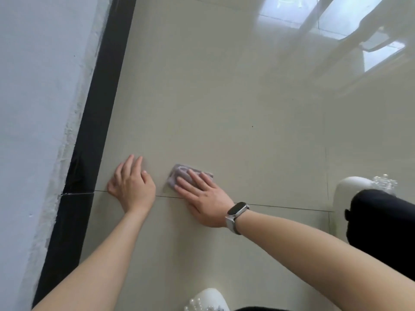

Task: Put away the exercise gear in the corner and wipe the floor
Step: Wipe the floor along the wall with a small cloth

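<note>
glossy beige tiled floor (213,113), meeting a pale wall (33,86) along a black skirting board (89,131) at left. thin grout lines crossing the tiles; window glare reflected at upper right. one dark speck (252,126) on the tile beyond the hands.

right hand (202,198) laid flat, fingers straight, pressing a small folded lilac cloth (182,173) onto the tile just past a grout line. cloth mostly under the fingertips, one folded edge showing at the far left. flat palm judged to spread pressure across the cloth for wiping, not gripping. smartwatch (237,212) on that wrist.

left hand (131,182) open, fingers extended, palm planted on bare tile just beside the cloth and near the skirting. holding nothing; judged a brace carrying body weight during a low crouch.

white pearl-trimmed shoes at bottom centre (208,299) and at right (359,187), dark trouser leg (386,221) over the latter, consistent with a squat.

no exercise gear in view; whether stowed cannot be told. wiping stage judged under way, near the wall edge. risk noted: slick tile under the bracing palm, and the speck ahead not yet reached.
</note>
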`<move>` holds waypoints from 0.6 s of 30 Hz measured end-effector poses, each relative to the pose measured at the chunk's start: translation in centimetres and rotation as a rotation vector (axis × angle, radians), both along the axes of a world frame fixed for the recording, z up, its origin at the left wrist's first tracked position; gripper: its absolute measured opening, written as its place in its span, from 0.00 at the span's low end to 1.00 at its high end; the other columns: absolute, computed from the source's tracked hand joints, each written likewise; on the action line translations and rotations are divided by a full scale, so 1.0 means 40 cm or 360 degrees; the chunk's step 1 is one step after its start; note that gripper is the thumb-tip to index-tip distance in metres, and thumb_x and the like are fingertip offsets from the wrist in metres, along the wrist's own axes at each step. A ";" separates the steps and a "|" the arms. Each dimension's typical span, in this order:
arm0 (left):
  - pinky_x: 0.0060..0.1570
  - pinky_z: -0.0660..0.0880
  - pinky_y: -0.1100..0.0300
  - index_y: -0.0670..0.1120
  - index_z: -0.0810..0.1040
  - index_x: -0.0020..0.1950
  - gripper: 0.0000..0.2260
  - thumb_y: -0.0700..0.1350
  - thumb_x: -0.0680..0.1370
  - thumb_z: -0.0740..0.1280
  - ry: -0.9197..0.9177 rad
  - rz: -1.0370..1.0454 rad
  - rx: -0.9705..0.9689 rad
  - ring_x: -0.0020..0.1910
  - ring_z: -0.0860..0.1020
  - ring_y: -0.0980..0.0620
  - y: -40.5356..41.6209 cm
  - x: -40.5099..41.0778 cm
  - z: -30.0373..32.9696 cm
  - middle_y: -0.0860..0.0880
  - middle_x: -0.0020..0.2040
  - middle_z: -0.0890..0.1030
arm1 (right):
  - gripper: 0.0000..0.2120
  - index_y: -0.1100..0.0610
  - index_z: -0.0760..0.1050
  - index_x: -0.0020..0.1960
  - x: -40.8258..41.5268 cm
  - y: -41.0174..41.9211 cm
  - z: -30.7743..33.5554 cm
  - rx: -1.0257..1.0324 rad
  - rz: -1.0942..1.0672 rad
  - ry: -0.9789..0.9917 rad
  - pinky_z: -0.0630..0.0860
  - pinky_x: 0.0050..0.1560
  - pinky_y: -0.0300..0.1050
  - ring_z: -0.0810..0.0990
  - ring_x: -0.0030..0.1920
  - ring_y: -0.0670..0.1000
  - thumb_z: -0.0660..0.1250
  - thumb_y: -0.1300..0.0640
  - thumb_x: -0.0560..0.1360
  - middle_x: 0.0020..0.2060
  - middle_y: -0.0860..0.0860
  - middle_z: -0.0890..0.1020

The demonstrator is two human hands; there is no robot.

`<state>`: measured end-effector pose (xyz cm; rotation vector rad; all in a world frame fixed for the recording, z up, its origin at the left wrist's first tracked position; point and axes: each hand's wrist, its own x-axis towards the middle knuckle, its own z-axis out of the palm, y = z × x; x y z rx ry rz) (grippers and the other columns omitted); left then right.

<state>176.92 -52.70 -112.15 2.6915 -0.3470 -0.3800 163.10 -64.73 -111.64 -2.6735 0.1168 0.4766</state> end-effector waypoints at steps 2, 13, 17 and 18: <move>0.66 0.58 0.45 0.45 0.74 0.65 0.18 0.39 0.76 0.60 -0.0031 0.0055 -0.0039 0.70 0.64 0.44 -0.001 0.007 -0.001 0.46 0.70 0.70 | 0.26 0.53 0.61 0.72 0.001 -0.046 -0.010 0.0014 0.0437 -0.0071 0.51 0.74 0.54 0.58 0.74 0.59 0.48 0.52 0.75 0.72 0.51 0.65; 0.68 0.55 0.41 0.45 0.63 0.72 0.22 0.43 0.78 0.57 0.0063 0.0262 0.0180 0.75 0.53 0.42 0.072 -0.048 -0.029 0.41 0.76 0.56 | 0.24 0.49 0.57 0.74 0.247 -0.163 -0.022 -0.0008 -0.0444 0.0000 0.39 0.75 0.53 0.43 0.76 0.58 0.49 0.55 0.78 0.76 0.49 0.51; 0.67 0.61 0.46 0.43 0.69 0.70 0.23 0.45 0.76 0.53 0.0014 0.0260 0.0103 0.73 0.61 0.45 0.121 -0.028 -0.019 0.45 0.73 0.65 | 0.26 0.54 0.62 0.72 0.023 -0.006 -0.028 0.0083 0.0941 -0.0263 0.50 0.72 0.50 0.62 0.73 0.57 0.55 0.55 0.74 0.71 0.51 0.68; 0.66 0.61 0.46 0.43 0.69 0.69 0.23 0.45 0.75 0.52 0.0012 0.0271 0.0092 0.73 0.62 0.46 0.123 -0.025 -0.014 0.45 0.73 0.66 | 0.25 0.52 0.64 0.71 0.000 -0.008 -0.037 0.0049 0.1209 -0.0252 0.52 0.72 0.50 0.63 0.72 0.56 0.55 0.54 0.74 0.71 0.50 0.68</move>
